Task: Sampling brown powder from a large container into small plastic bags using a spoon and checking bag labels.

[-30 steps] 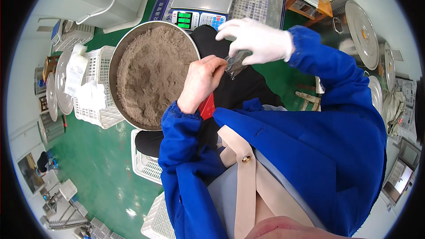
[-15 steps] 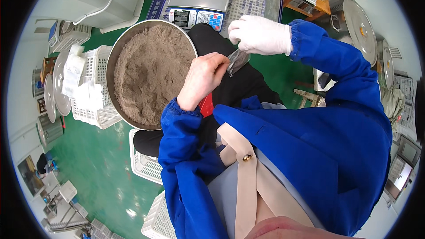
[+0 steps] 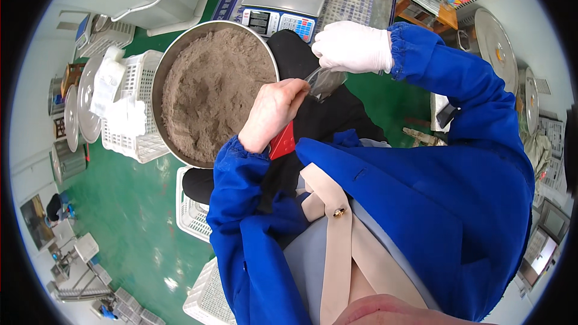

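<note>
Left hand (image 3: 272, 110) on transparent bag (image 3: 329, 82)

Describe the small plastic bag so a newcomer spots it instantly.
Find the big metal bowl of brownish powder. Right of it, the bag spans between the bare left hand and white-gloved right hand. Unlike the opaque black trousers below, it is see-through.

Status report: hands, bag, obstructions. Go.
Left hand pinches edge of clear plastic bag. Gloved right hand at its other end, grip hidden. Metal bowl beside left hand, not blocking bag.
</note>
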`<state>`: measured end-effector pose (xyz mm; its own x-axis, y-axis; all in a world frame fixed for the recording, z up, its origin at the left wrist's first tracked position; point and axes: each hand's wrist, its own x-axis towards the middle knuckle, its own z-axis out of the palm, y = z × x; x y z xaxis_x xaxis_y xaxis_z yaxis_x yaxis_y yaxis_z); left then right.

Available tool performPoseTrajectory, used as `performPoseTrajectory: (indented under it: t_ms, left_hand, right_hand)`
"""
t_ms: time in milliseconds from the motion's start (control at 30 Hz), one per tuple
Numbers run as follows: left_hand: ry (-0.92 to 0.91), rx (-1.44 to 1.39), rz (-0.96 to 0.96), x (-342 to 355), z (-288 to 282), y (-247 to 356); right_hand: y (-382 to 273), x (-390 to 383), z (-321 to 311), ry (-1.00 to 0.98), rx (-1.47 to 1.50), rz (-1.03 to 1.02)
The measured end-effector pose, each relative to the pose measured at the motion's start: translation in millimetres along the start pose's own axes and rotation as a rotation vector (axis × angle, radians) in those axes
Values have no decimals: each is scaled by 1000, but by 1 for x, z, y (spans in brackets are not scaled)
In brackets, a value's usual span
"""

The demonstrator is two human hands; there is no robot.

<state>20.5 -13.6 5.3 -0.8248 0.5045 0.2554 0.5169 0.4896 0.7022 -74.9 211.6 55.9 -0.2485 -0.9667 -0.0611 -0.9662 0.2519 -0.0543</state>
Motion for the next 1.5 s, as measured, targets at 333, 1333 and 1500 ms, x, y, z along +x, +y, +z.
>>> performPoseTrajectory:
  t_ms: [333,1333,1500]
  left_hand:
    - [-23,-10,-347,-85,-72,29]
    - [209,278,-790,-246,-116,103]
    - [210,255,-802,-240,-117,103]
  right_hand:
    - [-38,91,-18,159,183,-373]
    - [-212,276,-5,-27,343,-640]
    - [-192,273,-23,-153,175,-470]
